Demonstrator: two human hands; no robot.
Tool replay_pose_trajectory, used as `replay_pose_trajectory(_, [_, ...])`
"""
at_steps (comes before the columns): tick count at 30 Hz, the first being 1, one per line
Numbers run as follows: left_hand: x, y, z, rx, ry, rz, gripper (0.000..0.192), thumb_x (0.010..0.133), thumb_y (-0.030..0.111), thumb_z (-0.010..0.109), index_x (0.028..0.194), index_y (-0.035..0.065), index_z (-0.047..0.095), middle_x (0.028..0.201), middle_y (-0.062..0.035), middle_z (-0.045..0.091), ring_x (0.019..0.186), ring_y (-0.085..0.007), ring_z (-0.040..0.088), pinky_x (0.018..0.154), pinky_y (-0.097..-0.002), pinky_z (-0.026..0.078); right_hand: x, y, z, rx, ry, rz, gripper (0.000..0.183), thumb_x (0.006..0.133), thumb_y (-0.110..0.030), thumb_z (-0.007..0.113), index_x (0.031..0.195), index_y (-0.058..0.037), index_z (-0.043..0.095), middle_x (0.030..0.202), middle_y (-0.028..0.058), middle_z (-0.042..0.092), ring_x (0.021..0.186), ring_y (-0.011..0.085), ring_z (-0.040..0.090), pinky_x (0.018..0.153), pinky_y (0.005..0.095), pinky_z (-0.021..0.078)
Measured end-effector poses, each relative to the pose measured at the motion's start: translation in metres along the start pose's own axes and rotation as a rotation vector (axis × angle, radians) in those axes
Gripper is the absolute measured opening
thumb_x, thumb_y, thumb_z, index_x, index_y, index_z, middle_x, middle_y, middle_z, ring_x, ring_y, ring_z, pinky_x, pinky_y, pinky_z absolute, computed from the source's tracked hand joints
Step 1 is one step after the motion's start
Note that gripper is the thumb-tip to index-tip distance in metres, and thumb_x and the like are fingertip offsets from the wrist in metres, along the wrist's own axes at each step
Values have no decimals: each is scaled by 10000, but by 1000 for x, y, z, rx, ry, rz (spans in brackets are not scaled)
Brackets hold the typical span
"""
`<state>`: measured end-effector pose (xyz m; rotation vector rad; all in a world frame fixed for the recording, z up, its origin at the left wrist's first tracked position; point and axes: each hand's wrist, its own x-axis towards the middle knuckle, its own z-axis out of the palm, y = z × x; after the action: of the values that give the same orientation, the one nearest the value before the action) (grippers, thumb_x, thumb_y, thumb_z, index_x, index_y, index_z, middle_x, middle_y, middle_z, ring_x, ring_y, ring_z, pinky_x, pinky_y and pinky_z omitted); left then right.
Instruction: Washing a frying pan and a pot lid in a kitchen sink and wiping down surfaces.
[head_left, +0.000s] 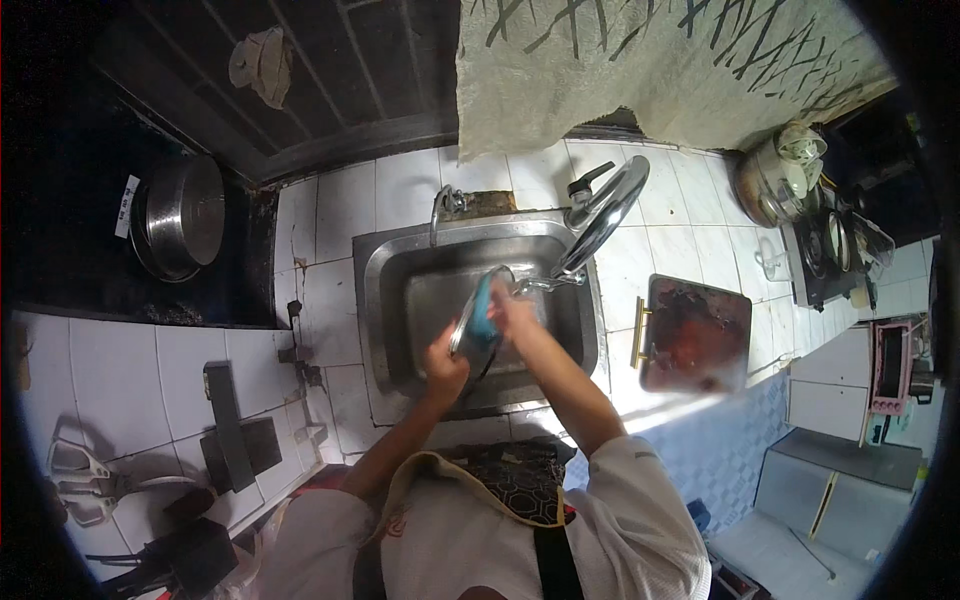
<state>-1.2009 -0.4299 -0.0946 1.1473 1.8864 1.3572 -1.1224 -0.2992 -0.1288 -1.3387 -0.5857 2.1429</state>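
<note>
My left hand (447, 367) grips the lower left edge of a round, metal-rimmed piece of cookware (463, 330), perhaps a lid, held tilted over the sink. My right hand (514, 315) is blurred and presses a teal cloth or sponge (482, 319) against it. A dark strip (489, 364), possibly a handle, hangs below the round piece. Both hands are above the stainless steel sink (420, 300). The curved chrome faucet (607, 217) arches over the sink's right side, close to my right hand. Whether water is running is unclear.
Right of the sink lies a stained rectangular tray (697, 334) with a gold-coloured handle. A clear cup (772, 262) and a stove (825, 247) stand farther right. A smaller tap (442, 206) is at the sink's back left. A steel pot (187, 210) stands at far left.
</note>
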Motion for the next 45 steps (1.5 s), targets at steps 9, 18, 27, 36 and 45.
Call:
replay_pose_trajectory(9, [-8,-17,20,159,1,106,549,623,-88,406,1163,8,439,1004,-182,527,980,-293,511,847,-318,386,8,-6,-10,350,29,5,110,770,-164,521,701,-85,554,600,-2,512,512,133,492,449,262,405])
replay_pose_trajectory(18, [23,-26,30,-185,-163,-122,587,618,-82,462,1196,10,409,1007,-179,545,948,-241,534,827,-291,392,-18,7,-11,-270,-213,-235,56,740,-61,519,684,-54,517,543,24,480,425,81,431,367,209,341])
replay_pose_trajectory(27, [12,-22,31,-61,-38,176,531,617,-85,369,1137,-20,460,969,-157,571,899,-224,554,802,-277,402,47,9,-40,256,-149,-156,122,765,-191,557,780,-70,547,609,42,527,421,110,454,355,240,345])
replay_pose_trajectory(36, [8,-8,20,-155,-169,50,537,629,-88,371,1158,-27,444,951,-99,578,898,-154,529,807,-240,378,25,15,-46,-265,152,-121,210,753,-230,565,787,-23,549,523,39,497,397,148,463,344,253,336])
replay_pose_trajectory(45, [29,-4,22,-28,-231,-113,457,610,-52,548,1062,-5,505,940,-171,561,896,-287,552,770,-334,421,-25,23,-22,-348,-230,-262,151,725,-182,590,755,-34,584,639,22,554,483,80,498,402,192,375])
